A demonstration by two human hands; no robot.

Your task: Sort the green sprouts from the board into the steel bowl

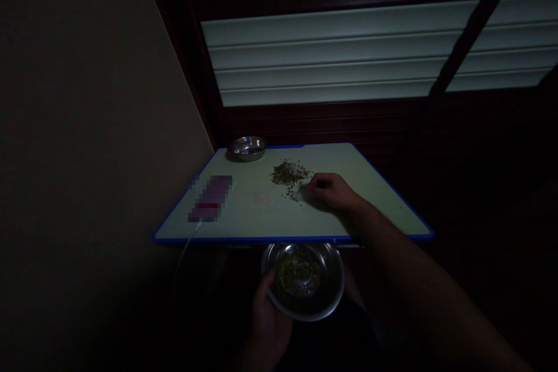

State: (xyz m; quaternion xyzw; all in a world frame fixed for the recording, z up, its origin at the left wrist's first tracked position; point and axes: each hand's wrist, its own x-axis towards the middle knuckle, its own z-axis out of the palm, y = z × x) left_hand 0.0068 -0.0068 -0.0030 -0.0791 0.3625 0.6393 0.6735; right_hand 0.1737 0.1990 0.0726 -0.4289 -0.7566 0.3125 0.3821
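My left hand is closed on the rim of a steel bowl, thumb over the edge. The bowl is just below the table's front edge and has small green grains in it. Above the table, my right hand has its fingers bent together around a small pale translucent piece, whose kind I cannot make out. That piece touches the tabletop beside a few stray grains. Just beyond it lies a loose pile of small greenish-brown grains, with some whitish bits among them.
A second steel bowl stands at the table's back left corner. A blurred-out phone-like object with a white cable lies at the left. The pale table has a blue rim; a wall and dark slatted doors border it.
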